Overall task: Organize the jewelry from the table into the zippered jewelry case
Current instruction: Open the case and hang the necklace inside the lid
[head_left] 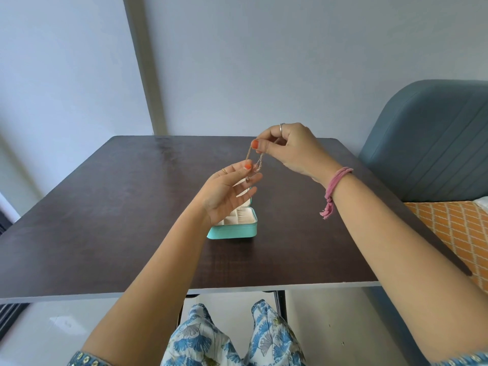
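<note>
One thin gold chain [255, 159] hangs in the air above the counter [105, 207], strung between both hands, and it's the only loose piece of jewelry I can see. Its long axis tilts from the upper end at about one o'clock down to the lower end at about seven. The right hand [287, 147] pinches the top end between thumb and forefinger, other fingers curled in. The left hand [229, 188] catches the lower end at its thumb and fingertip, palm up, remaining fingers spread loose; a small pendant or clasp seems to dangle there, too small to call.

Directly below, at six o'clock from the chain, sits one turquoise jewelry case [235, 228], unzipped, its cream compartments showing, partly hidden by the left hand. The left hand is the nearer one to the case, so the lowering looks like a straight drop down and toward the body.

Counted: one chain, one case, two hands.
</note>
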### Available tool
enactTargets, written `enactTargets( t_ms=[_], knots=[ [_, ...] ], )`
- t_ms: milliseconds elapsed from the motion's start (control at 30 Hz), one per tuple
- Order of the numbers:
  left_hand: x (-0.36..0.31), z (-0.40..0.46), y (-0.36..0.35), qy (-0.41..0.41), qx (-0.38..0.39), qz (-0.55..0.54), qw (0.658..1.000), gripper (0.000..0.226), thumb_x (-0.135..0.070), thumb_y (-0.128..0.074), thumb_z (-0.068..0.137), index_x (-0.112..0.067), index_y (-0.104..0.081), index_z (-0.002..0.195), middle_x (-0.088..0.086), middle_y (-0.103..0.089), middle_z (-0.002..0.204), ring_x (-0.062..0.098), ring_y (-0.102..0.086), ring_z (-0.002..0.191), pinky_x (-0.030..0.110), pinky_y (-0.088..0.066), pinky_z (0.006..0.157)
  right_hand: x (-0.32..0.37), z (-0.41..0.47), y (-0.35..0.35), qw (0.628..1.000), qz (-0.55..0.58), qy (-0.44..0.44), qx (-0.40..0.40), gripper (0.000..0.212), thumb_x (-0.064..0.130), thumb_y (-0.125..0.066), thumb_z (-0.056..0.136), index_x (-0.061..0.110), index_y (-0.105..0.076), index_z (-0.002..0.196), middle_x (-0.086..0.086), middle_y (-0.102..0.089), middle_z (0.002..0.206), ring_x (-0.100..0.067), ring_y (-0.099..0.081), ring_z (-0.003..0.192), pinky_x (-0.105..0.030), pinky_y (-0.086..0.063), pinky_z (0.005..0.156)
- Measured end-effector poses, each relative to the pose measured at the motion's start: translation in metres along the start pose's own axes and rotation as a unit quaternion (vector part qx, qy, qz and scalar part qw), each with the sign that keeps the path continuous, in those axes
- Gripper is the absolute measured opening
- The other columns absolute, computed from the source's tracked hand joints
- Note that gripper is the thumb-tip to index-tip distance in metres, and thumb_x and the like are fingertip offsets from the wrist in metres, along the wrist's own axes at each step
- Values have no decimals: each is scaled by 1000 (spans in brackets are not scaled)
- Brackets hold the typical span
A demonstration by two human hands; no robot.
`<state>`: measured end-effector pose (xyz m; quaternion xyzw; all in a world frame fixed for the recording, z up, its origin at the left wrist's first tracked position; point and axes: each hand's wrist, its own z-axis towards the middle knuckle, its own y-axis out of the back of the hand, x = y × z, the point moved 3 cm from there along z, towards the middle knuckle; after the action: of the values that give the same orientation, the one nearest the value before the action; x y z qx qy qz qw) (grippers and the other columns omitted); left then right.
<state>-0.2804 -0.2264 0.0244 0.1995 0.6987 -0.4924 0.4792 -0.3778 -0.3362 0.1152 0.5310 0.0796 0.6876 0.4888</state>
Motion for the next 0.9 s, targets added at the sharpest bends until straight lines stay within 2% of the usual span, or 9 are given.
enactTargets(
  t_ms=[200, 333, 400, 467, 533, 600, 733, 800, 900],
  knots=[
    [-17, 6, 29, -26, -47, 31, 998, 26, 4, -55, 90, -14, -65, 106, 0, -72, 104, 15, -69, 92, 27, -53, 83, 5, 10, -5, 997, -63, 31, -11, 18, 32, -68, 88, 15, -75, 88, 21, -58, 67, 11, -50, 55, -4, -36, 56],
    [-25, 12, 64, -87, -190, 31, 977, 23, 6, -52, 90, -11, -64, 101, 2, -68, 90, 13, -65, 78, 24, -54, 76, 0, 12, -10, 996, -81, 40, 2, 19, 32, -68, 88, 15, -74, 88, 22, -58, 68, 13, -52, 58, -4, -35, 58],
    [-20, 16, 82, -100, -267, 65, 956, 23, -1, -55, 91, -10, -61, 111, 1, -65, 89, 12, -61, 78, 25, -53, 75, -3, 13, -14, 994, -97, 49, 12, 17, 33, -67, 88, 18, -75, 87, 21, -60, 70, 11, -53, 61, -8, -36, 62],
    [-8, 19, 97, -86, -303, 129, 940, 35, -12, -60, 89, -10, -54, 124, 2, -64, 100, 13, -61, 88, 28, -52, 81, -6, 13, -19, 992, -112, 58, 15, 13, 34, -67, 88, 23, -74, 86, 20, -61, 72, 6, -54, 65, -18, -40, 68],
    [8, 21, 103, -52, -265, 155, 950, 55, -28, -66, 86, -9, -45, 133, 8, -61, 120, 20, -65, 102, 33, -55, 87, -9, 13, -23, 990, -119, 69, 13, 11, 35, -67, 88, 27, -74, 84, 16, -62, 74, 2, -54, 67, -25, -43, 73],
    [20, 21, 106, -25, -206, 148, 967, 76, -42, -70, 81, -3, -38, 138, 14, -58, 129, 22, -66, 105, 33, -57, 84, -11, 13, -29, 989, -128, 79, 11, 10, 36, -66, 87, 30, -74, 85, 12, -64, 77, -3, -55, 69, -31, -46, 75],
    [25, 19, 106, -50, -186, 134, 972, 43, -25, -60, 94, -7, -45, 130, 2, -62, 115, 13, -63, 104, 30, -49, 97, -16, 14, -39, 987, -136, 87, 11, 16, 42, -64, 87, 30, -74, 86, 9, -66, 81, -8, -58, 74, -42, -50, 78],
    [24, 18, 106, -56, -190, 149, 969, 55, -21, -60, 94, -8, -36, 141, -3, -59, 113, 11, -62, 104, 27, -52, 90, -20, 13, -43, 986, -140, 87, 9, 19, 45, -62, 86, 31, -74, 85, 8, -66, 81, -8, -58, 75, -45, -50, 79],
    [24, 21, 104, -55, -208, 216, 952, 57, -24, -62, 93, -9, -38, 142, -7, -62, 110, 9, -65, 99, 24, -56, 80, -25, 12, -49, 987, -136, 87, 11, 19, 44, -62, 86, 30, -75, 86, 7, -66, 83, -10, -60, 76, -46, -50, 78]
  ],
)
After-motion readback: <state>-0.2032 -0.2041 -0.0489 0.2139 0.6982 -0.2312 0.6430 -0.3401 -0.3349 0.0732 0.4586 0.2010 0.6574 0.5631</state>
